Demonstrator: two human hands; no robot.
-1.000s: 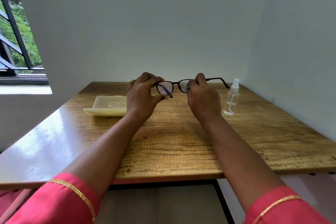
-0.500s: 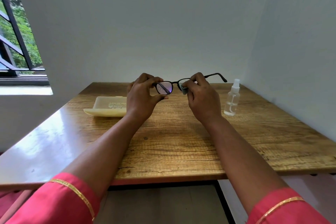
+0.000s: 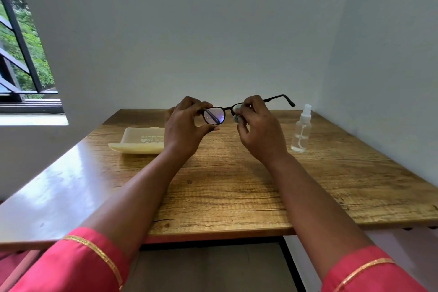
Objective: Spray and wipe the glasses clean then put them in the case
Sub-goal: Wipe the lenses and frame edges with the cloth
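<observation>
Black-framed glasses (image 3: 214,115) are held in the air above the far middle of the wooden table (image 3: 237,185). My left hand (image 3: 183,127) pinches the left lens rim between thumb and fingers. My right hand (image 3: 258,130) pinches a small grey cloth (image 3: 236,118) against the right lens, which it mostly hides. One temple arm sticks out to the right past my fingers. The cream glasses case (image 3: 142,141) lies on the table to the left. A clear spray bottle (image 3: 301,129) stands upright to the right.
White walls close the table in at the back and right. A window (image 3: 21,54) with dark bars sits at the upper left. The table's front edge is near my pink sleeves.
The glasses have risen slightly and tilted, right temple arm higher. My right fingers have shifted on the right lens, and the grey cloth now shows between them.
</observation>
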